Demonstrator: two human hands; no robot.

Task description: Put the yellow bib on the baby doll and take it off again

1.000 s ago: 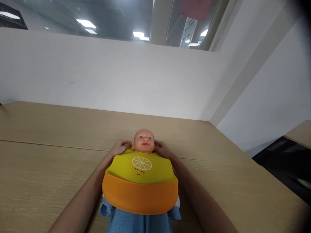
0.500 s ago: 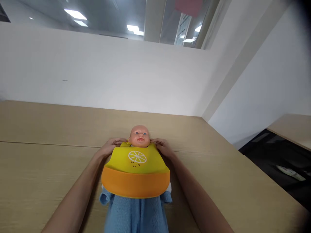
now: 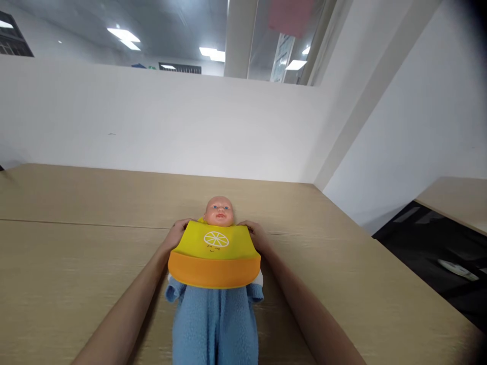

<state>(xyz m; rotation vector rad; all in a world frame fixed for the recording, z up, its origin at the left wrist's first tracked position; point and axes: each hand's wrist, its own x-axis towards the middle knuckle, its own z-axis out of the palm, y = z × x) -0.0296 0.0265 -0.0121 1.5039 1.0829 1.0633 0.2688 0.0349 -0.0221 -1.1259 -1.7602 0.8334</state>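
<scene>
A baby doll in blue fleece clothing lies on its back, its head toward the wall. Over its chest spreads a yellow bib with an orange catch pocket and a white citrus-slice print. My left hand grips the bib's upper left edge beside the doll's neck. At the upper right edge, my right hand has its fingers closed on the bib too. The fingertips of both hands are partly hidden behind the bib. A bit of yellow shows beside the doll's head on the left.
The doll lies on a light wooden table with a seam across it. A white wall with windows above stands behind the table, and a white pillar is at the right. Past the table's right edge is a dark area.
Both hands have curled in on the bib's upper corners, and its upper edge now sits straighter below the chin. The camera view has shifted slightly.
</scene>
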